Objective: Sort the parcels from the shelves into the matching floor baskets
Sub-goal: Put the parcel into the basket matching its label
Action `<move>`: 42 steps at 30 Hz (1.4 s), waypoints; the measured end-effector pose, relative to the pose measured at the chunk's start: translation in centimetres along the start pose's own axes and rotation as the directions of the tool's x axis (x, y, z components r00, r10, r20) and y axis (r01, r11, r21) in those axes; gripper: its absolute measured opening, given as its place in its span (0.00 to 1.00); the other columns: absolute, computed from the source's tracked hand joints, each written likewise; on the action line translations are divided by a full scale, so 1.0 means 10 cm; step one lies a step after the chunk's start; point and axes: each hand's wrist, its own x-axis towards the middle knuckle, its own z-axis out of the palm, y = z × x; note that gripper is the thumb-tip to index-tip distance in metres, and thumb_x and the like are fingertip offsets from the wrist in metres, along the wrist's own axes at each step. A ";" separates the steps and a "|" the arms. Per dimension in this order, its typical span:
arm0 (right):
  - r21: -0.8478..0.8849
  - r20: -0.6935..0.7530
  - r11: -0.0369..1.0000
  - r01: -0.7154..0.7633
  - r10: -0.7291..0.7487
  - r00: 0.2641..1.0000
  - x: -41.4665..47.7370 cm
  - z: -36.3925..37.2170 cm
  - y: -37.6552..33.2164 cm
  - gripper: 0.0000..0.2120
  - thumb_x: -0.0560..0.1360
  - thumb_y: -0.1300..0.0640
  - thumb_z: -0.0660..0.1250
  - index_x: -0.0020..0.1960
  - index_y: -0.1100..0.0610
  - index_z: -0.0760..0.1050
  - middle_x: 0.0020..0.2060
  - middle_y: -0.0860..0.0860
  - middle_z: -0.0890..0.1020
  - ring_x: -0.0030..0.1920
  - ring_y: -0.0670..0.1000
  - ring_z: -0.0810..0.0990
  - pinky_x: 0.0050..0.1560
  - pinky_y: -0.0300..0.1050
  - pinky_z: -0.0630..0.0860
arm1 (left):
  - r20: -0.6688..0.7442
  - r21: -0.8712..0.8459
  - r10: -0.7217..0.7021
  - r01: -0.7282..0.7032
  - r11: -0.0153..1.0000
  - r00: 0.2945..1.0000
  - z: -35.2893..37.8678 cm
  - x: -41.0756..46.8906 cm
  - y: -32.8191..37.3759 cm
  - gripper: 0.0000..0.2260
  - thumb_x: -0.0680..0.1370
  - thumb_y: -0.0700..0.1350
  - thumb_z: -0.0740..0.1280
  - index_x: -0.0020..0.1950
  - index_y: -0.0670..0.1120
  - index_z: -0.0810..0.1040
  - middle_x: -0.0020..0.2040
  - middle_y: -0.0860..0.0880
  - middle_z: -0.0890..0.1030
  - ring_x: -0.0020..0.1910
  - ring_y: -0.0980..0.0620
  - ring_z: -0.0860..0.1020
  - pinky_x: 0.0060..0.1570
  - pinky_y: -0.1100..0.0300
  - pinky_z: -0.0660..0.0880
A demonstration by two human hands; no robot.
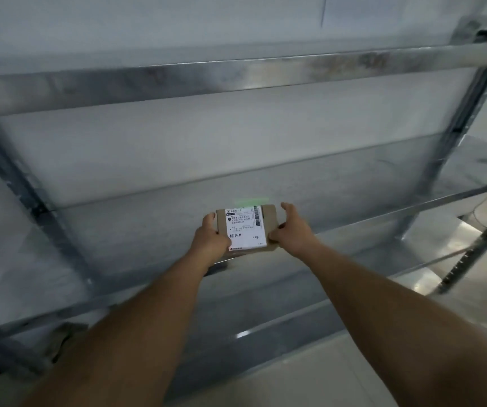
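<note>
- Small brown cardboard parcel (269, 220) is up in front of me, clamped between both my hands, label side facing up at me.
- White shipping label (245, 233) covers most of the top. It has a barcode along the right edge and some big print near the bottom; the rest is too small to read.
- My left hand (210, 237) grips the left side, thumb lying on top by the edge, other fingers hidden.
- My right hand (292, 227) holds the right side, thumb pinching the near corner, forefinger stretched up past the far corner.
- Parcel sits over the front part of a bare metal shelf (136, 230); can't tell if it's touching it or just above.
- Faint green glow (249, 201) on the shelf just behind the parcel.
- Another shelf beam (236, 74) runs above, a slotted upright (456, 127) stands off to the right, and there's pale floor (324, 377) down below my arms.
</note>
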 end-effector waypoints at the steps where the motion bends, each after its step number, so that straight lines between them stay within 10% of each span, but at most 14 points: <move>1: 0.006 0.027 1.000 -0.004 0.004 1.000 -0.01 -0.12 0.11 0.41 0.72 0.65 0.67 0.78 0.50 0.48 0.53 0.59 0.80 0.52 0.57 0.79 0.50 0.47 0.74 | 0.037 0.005 0.014 -0.014 1.000 0.999 0.12 -0.01 0.06 0.39 0.73 0.32 0.65 0.78 0.53 0.51 0.64 0.42 0.75 0.58 0.44 0.76 0.54 0.55 0.76; 6: 0.017 0.066 1.000 -0.003 0.002 0.998 -0.07 -0.78 0.62 0.50 0.68 0.71 0.68 0.78 0.44 0.44 0.48 0.60 0.80 0.50 0.61 0.80 0.52 0.59 0.79 | 0.174 0.054 0.098 -0.109 0.993 0.980 0.76 -0.10 0.41 0.42 0.71 0.31 0.65 0.76 0.61 0.51 0.62 0.40 0.73 0.56 0.43 0.77 0.50 0.53 0.79; 10: 0.108 0.020 0.993 -0.040 0.038 0.999 -0.17 -1.32 1.09 0.28 0.68 0.72 0.66 0.64 0.52 0.69 0.54 0.60 0.78 0.50 0.60 0.78 0.48 0.61 0.79 | 0.226 0.036 0.152 -0.164 0.986 0.962 1.36 -0.20 0.75 0.25 0.73 0.32 0.64 0.64 0.54 0.64 0.54 0.42 0.78 0.49 0.45 0.80 0.45 0.51 0.80; 18: 0.222 -0.221 0.972 -0.075 0.125 0.967 -0.40 -2.22 1.84 0.10 0.73 0.66 0.68 0.46 0.54 0.71 0.55 0.56 0.80 0.48 0.52 0.79 0.45 0.43 0.77 | 0.258 0.067 0.282 -0.308 0.949 0.924 2.55 -0.37 1.20 0.10 0.77 0.44 0.66 0.54 0.47 0.67 0.49 0.48 0.78 0.38 0.53 0.75 0.40 0.58 0.69; 30: 0.091 -0.465 0.980 -0.177 0.199 0.863 -0.64 -3.17 2.75 0.27 0.67 0.68 0.74 0.62 0.52 0.73 0.57 0.47 0.77 0.55 0.50 0.78 0.54 0.45 0.78 | 0.578 -0.064 0.456 -0.520 0.852 0.676 3.90 -0.21 1.77 0.37 0.74 0.45 0.72 0.76 0.59 0.55 0.52 0.47 0.80 0.51 0.49 0.79 0.56 0.53 0.74; 42: 0.145 -0.600 0.936 -0.320 0.340 0.724 -0.06 -4.27 3.47 0.28 0.68 0.65 0.75 0.62 0.45 0.72 0.60 0.49 0.74 0.58 0.50 0.76 0.50 0.45 0.81 | 0.750 -0.212 0.474 -0.510 0.833 0.462 5.31 0.40 2.77 0.39 0.72 0.43 0.74 0.75 0.59 0.56 0.50 0.50 0.79 0.53 0.49 0.79 0.53 0.56 0.74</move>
